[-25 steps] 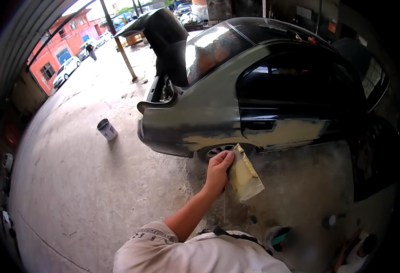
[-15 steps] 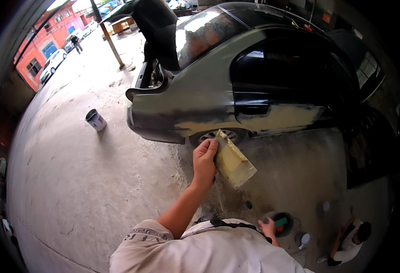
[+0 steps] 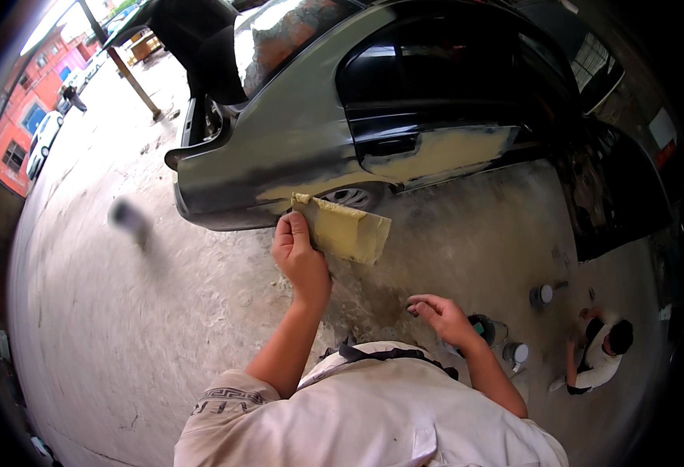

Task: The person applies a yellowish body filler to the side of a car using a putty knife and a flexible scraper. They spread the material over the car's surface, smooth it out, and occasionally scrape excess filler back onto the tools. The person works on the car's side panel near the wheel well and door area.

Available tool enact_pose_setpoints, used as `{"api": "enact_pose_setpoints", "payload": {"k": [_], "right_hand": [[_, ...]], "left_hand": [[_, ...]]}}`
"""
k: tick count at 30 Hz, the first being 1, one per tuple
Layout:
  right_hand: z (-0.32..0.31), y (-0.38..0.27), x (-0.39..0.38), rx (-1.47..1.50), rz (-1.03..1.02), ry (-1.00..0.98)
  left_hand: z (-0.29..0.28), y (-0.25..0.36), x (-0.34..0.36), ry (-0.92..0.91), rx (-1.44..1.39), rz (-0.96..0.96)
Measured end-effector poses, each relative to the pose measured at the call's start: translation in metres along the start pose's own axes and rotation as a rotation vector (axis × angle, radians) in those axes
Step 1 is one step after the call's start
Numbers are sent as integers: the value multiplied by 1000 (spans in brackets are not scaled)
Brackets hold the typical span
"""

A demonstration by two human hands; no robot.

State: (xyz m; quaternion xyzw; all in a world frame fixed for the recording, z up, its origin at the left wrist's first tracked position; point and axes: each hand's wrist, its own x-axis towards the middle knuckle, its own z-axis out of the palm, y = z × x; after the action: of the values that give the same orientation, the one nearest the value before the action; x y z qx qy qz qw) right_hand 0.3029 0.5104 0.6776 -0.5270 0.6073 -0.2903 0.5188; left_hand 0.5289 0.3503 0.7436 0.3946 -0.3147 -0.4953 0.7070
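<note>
My left hand [image 3: 299, 245] pinches a flat putty board [image 3: 350, 229] by its left end, raised in front of the car. Yellow filler putty is smeared on the board, with a thick ridge along its upper edge. At waist height, my right hand [image 3: 441, 317] has its fingers and thumb drawn together toward the left. Something small and dark shows at those fingertips, too small to name. Behind the board stands a dark car [image 3: 276, 156], with a grey-green rear panel and a tan filler patch [image 3: 443, 152] along its rear door.
Partly behind my right forearm is a dark bucket [image 3: 483, 325] with something green in it. Round cans [image 3: 515, 354] stand to its right. A person [image 3: 603, 350] crouches at the lower right. A blurred can [image 3: 126, 215] is on the concrete floor [image 3: 124, 327] at left.
My right hand has come up and left, away from the bucket. The board in my left hand has turned nearer to level. The whole view has shifted, moving the car up and left.
</note>
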Motion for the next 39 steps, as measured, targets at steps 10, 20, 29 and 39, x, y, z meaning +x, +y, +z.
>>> {"api": "enact_pose_setpoints", "payload": {"k": [10,20,29,39], "right_hand": [[31,-54,23,1315,300,-247],[-1,-40,19,1188,-112,416],[-57,-75,-19,788,-545,953],[-41,-125,-24,681,-596,727]], "left_hand": [[44,1,-14,-30,53,270],[50,14,-33,-250,-8,31],[51,21,-29,-408,19,-78],[56,37,-51,-484,18,194]]}}
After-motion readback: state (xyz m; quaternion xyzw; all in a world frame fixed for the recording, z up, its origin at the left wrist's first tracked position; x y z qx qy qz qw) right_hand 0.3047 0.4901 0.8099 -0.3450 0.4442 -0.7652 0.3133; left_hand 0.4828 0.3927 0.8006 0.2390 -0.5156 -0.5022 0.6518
